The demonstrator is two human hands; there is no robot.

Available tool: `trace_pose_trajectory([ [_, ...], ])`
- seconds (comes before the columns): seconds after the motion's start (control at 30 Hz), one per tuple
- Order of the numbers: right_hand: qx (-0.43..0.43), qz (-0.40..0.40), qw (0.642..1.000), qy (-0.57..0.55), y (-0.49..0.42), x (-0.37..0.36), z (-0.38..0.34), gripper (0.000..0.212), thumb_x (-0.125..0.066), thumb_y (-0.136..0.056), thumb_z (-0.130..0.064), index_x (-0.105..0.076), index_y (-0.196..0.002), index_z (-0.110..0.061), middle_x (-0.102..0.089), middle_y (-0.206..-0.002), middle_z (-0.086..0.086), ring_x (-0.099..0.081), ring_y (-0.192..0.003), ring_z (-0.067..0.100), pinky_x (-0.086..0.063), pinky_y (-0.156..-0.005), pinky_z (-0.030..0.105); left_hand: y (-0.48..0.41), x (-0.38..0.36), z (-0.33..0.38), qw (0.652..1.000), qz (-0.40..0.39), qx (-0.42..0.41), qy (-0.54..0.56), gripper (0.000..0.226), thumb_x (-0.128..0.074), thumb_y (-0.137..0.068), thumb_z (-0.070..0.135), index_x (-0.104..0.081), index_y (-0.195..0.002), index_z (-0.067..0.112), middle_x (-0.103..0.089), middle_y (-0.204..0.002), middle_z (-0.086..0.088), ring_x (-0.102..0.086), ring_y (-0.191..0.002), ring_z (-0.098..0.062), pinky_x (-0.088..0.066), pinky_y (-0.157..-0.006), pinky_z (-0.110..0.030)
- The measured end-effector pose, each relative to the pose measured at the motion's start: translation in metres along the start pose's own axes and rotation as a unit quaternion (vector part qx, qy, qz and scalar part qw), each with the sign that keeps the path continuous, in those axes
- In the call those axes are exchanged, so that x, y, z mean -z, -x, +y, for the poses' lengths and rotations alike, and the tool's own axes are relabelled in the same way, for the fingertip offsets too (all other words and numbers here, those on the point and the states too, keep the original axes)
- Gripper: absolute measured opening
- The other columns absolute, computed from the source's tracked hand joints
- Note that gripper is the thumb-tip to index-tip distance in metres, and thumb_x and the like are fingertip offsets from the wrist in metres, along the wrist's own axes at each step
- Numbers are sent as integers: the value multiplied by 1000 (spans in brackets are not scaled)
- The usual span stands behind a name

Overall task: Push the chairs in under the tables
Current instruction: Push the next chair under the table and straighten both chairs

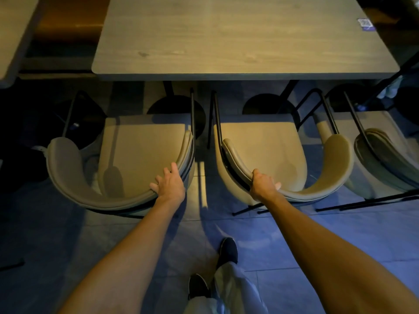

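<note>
- Left hand (169, 183) is grasping the backrest of the left beige padded chair (140, 150)
- Right hand (264, 183) is gripping the right beige padded chair (260, 141) before the grey wood-grain table (226, 41)

Dim overall. Warm yellowish light falls on the table (244, 37) top and the 2 chairs (145, 150) just before it. The floor (340, 234) behind them is blue-tinted, and beneath the table is near black. Wide-angle distortion bows the table's edges.

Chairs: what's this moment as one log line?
left hand grips left chair backrest | right hand grips right chair backrest | both chairs not yet under table
</note>
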State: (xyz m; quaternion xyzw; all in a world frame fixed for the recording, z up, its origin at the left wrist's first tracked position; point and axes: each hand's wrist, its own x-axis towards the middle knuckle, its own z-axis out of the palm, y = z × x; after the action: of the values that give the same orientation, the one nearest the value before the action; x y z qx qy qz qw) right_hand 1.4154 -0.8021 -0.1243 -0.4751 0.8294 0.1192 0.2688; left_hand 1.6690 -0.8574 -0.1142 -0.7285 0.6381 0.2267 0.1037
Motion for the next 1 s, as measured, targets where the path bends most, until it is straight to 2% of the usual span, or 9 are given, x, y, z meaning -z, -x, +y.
trace_pose_trajectory([
  [0.77, 12, 3, 999, -30, -1, -1, 2, 25, -55, -96, -5, -49, -118, -16, -65, -109, 10, -57, -110, 31, -40, -103, 53, 13, -4, -7, 1000, 21, -12, -7, 63, -63, -89, 1, -32, -139, 21, -47, -136, -10, -46, -122, -35, -36, -96, -51],
  [0.9, 6, 2, 1000, -23, 1, 1, 1, 25, -54, -96, -6, -49, -119, -16, -64, -111, 10, -55, -113, 32, -36, -103, 53, 14, -3, -9, 1000, 17, -18, 8, 60, -63, -92, 13, -31, -142, 19, -47, -137, -11, -45, -124, -34, -34, -99, -51],
  [1.0, 6, -28, 999, -33, 5, 9, -1, 28, -58, -95, -11, -47, -121, -15, -62, -115, 10, -55, -115, 32, -38, -102, 50, 17, 2, -13, 999, 2, -20, 36, 49, -52, -100, 26, -34, -144, 17, -47, -141, -12, -44, -130, -35, -30, -106, -51],
])
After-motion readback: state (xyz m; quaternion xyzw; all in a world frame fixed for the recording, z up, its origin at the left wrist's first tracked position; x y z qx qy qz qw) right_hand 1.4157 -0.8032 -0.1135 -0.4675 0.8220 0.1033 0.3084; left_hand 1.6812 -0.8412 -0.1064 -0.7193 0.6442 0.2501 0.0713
